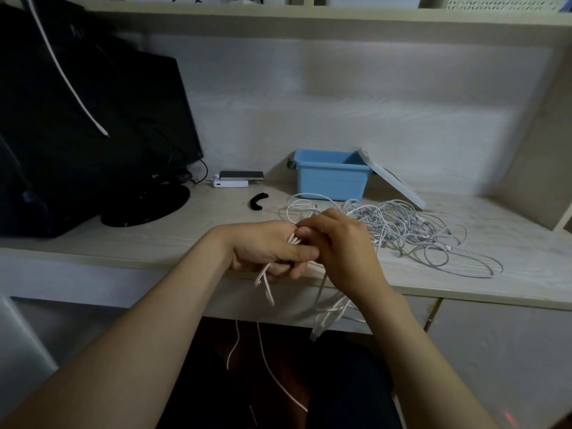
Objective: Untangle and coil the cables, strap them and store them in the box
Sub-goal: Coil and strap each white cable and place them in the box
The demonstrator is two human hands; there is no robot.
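Note:
My left hand [266,249] grips a bundle of white cable [265,281] at the desk's front edge; loops stick out below the fist. My right hand [340,243] is curled over the same cable just right of the left hand, and strands with a plug [328,314] hang down from it below the desk edge. A tangled heap of white cables [411,233] lies on the desk to the right of my hands. Behind it stands an open blue box [331,178], its white lid [393,181] leaning against its right side. A black strap [257,201] lies left of the heap.
A black monitor [93,134] on a round stand fills the left of the desk, with a white cord hanging across it. A phone on a white power bank [235,179] sits beside it. A shelf runs overhead and a side panel closes the right.

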